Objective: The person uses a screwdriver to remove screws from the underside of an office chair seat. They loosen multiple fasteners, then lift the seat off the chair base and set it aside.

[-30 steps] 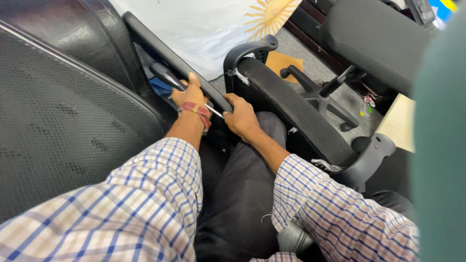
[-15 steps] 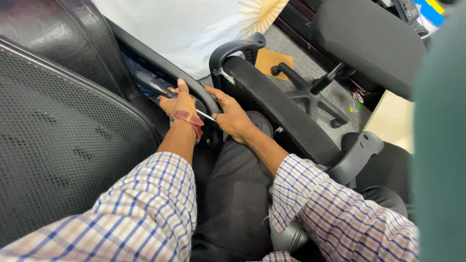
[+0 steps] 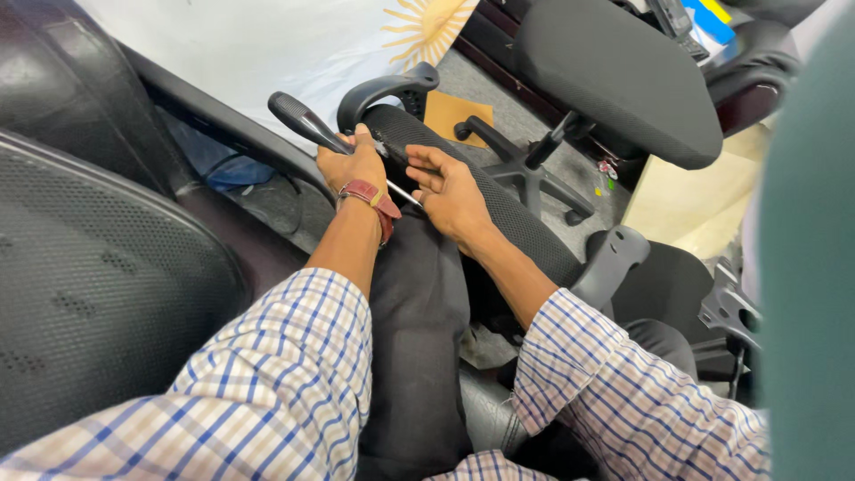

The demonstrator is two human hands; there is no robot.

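My left hand (image 3: 356, 167), with a red strap on its wrist, is shut on a screwdriver (image 3: 303, 122). The black handle sticks up to the left and the thin metal shaft (image 3: 405, 196) points down to the right. My right hand (image 3: 452, 194) lies just right of the shaft tip, fingers spread, resting on the narrow black mesh chair part (image 3: 525, 232) that runs diagonally across my lap. Whether its fingers touch the shaft I cannot tell. That mesh part has a curved grey armrest at its far end (image 3: 392, 87) and another at its near end (image 3: 610, 258).
A large black mesh chair back (image 3: 89, 294) fills the left, with a black leather chair (image 3: 53, 80) behind it. A white cloth with a yellow sun (image 3: 267, 44) lies on the floor. An office chair seat (image 3: 614, 80) and its base (image 3: 525, 169) stand at the upper right, near a brown card (image 3: 450, 111).
Both hands have come off the long black bar at the left and shifted right onto the mesh part. The screwdriver handle now points up clear of the bar.
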